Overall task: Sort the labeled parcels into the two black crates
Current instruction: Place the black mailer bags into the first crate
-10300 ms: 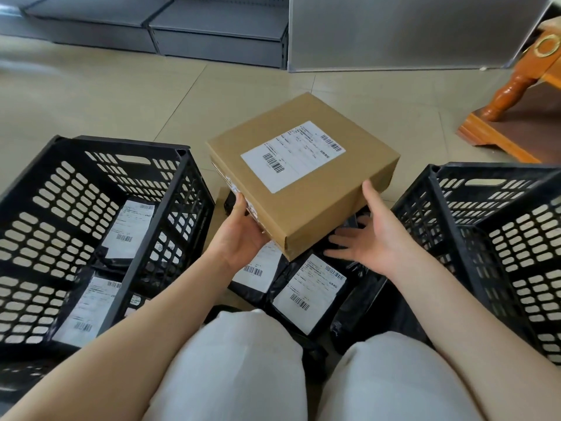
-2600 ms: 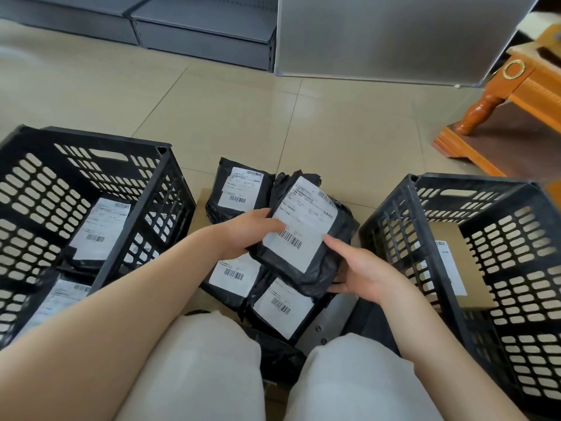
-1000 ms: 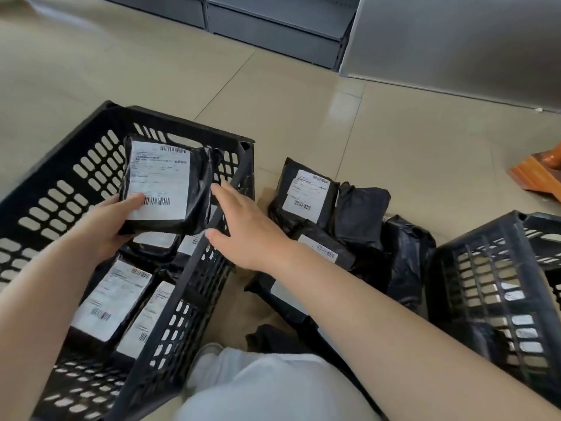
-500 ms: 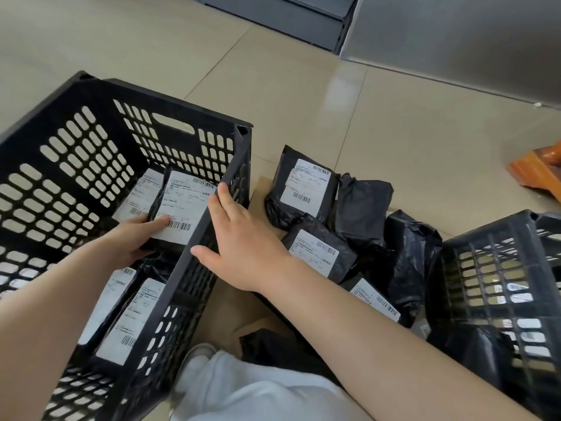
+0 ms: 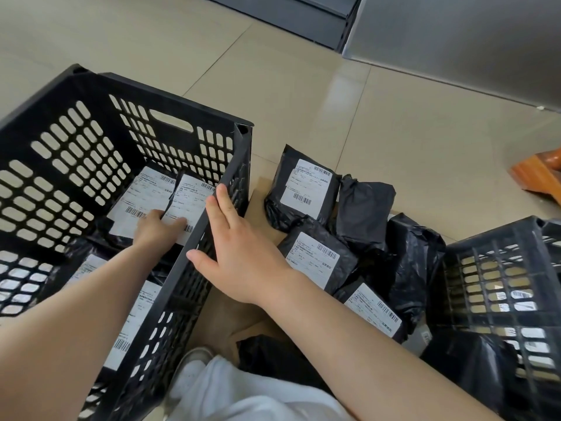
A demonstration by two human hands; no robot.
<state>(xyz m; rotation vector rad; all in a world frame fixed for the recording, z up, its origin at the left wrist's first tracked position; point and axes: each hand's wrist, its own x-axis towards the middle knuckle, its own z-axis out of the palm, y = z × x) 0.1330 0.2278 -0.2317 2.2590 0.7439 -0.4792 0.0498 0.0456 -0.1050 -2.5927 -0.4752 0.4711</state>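
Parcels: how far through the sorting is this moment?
Partly done. Done: several labeled parcels lie in the left crate. In hand: the left hand rests on a labeled parcel inside that crate, while the right hand lies on its rim. Left: a pile of black parcels on the floor before the right crate.

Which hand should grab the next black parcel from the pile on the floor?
Probably the right hand. It rests open on the left crate's rim, beside the pile. The left hand is down inside that crate on a parcel.
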